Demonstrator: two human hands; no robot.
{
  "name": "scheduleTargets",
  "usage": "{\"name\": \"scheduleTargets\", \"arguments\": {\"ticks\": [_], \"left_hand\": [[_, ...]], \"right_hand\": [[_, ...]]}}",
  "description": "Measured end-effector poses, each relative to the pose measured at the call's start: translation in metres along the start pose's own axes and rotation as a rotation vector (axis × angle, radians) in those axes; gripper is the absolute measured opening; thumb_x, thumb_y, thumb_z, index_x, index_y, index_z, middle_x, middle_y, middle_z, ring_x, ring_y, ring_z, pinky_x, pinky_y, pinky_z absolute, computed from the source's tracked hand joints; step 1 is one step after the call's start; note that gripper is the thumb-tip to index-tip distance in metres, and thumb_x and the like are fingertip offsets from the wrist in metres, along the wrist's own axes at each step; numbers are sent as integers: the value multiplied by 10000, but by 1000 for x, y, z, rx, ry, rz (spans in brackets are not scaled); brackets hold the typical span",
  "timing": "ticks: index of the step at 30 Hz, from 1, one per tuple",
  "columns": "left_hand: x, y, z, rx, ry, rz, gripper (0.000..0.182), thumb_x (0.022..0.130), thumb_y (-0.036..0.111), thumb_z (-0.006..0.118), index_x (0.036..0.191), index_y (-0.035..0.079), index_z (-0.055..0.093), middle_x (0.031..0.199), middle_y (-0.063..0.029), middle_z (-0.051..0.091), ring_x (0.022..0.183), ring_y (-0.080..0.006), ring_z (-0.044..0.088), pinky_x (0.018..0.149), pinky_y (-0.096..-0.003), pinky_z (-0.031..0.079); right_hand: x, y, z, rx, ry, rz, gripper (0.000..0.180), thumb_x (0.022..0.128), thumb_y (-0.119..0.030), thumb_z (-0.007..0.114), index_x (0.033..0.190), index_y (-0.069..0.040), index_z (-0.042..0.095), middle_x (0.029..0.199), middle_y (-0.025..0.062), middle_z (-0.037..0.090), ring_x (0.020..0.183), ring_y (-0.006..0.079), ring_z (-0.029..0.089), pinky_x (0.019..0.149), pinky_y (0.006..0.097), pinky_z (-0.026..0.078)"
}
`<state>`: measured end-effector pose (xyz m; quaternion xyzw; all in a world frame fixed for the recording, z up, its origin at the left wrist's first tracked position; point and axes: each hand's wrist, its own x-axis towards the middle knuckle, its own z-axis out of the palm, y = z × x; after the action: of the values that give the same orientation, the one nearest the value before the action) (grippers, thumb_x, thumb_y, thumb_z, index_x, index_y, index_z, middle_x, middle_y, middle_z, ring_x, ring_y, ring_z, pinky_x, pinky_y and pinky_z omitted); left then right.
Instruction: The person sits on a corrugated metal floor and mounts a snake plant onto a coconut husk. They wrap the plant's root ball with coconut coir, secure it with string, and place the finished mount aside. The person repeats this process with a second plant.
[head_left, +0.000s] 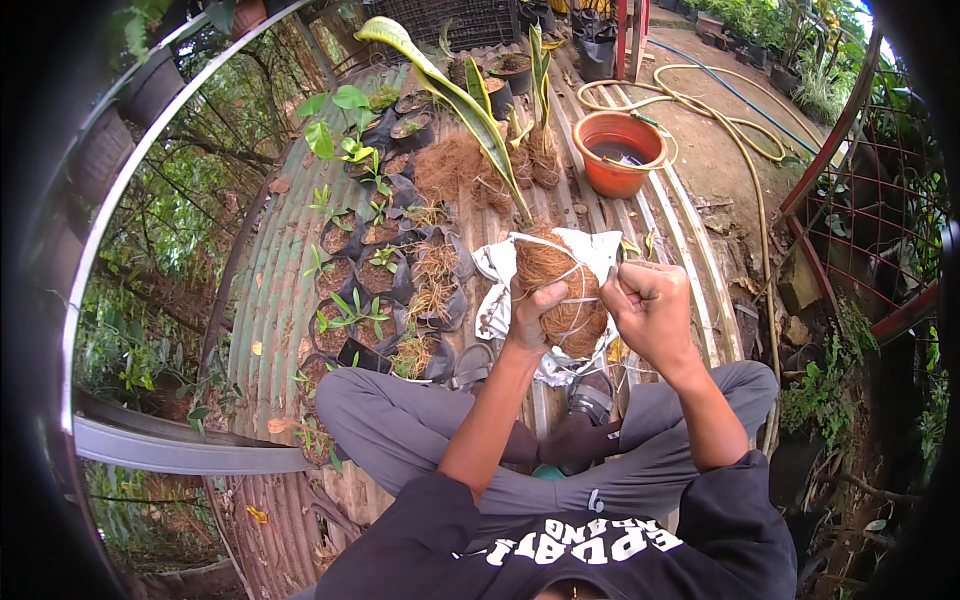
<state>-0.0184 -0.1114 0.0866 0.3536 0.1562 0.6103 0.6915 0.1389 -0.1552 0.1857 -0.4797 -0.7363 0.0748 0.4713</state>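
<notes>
My left hand (537, 311) grips the side of a ball of brown coconut fibre (559, 270), its thumb pressed on the front. White string (577, 300) is wound around the ball in several turns. Out of its top rises a long snake plant leaf (465, 112), green with yellow edges, leaning to the upper left. My right hand (649, 304) is closed in a fist just right of the ball, on a strand of the string that runs from it. Beneath the ball a crumpled white plastic sack (491, 304) lies between my feet.
Black polybags of seedlings (382, 270) stand in rows at the left. Further back are loose coconut fibre (450, 165) and other wrapped snake plants (544, 157). An orange pot of water (619, 154) sits on the corrugated sheet (277, 300). A yellow hose (720, 112) coils at the right.
</notes>
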Motion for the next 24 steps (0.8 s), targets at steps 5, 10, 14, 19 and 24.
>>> {"name": "scheduleTargets", "arguments": {"ticks": [5,10,14,19,24], "left_hand": [[-2,3,2,-139,-132,-47,599,745,299,729,1241,23,538,1094,-130,618,989,-245,649,883,-401,573],[5,-5,-16,-106,-241,-15,685,824,446,707,1304,3,504,1179,-142,584,1137,-290,613,972,-434,528],[7,-28,-51,276,24,34,770,983,670,434,1302,-25,522,1215,-138,615,1157,-247,625,994,-391,514],[7,-12,-12,451,110,102,783,1006,678,362,1318,-17,537,1242,-130,633,1092,-204,654,940,-339,542],[-1,-18,-7,358,-26,104,614,906,391,755,1317,-7,532,1216,-100,647,1075,-184,638,974,-351,515]], "right_hand": [[-15,21,25,210,21,127,312,845,-39,648,581,-1,487,485,52,421,449,96,391,450,308,315],[-37,5,70,634,224,439,419,1014,-121,565,621,-32,450,580,-99,380,548,20,318,474,273,237],[-37,4,67,435,247,290,425,1004,-109,578,619,-21,421,539,-40,338,522,52,302,469,308,237],[-23,5,56,174,308,80,413,959,-61,619,629,7,379,539,99,331,453,176,309,463,359,274],[-19,7,55,101,257,-15,338,985,-74,603,694,14,456,568,143,407,466,263,359,472,388,302]]}}
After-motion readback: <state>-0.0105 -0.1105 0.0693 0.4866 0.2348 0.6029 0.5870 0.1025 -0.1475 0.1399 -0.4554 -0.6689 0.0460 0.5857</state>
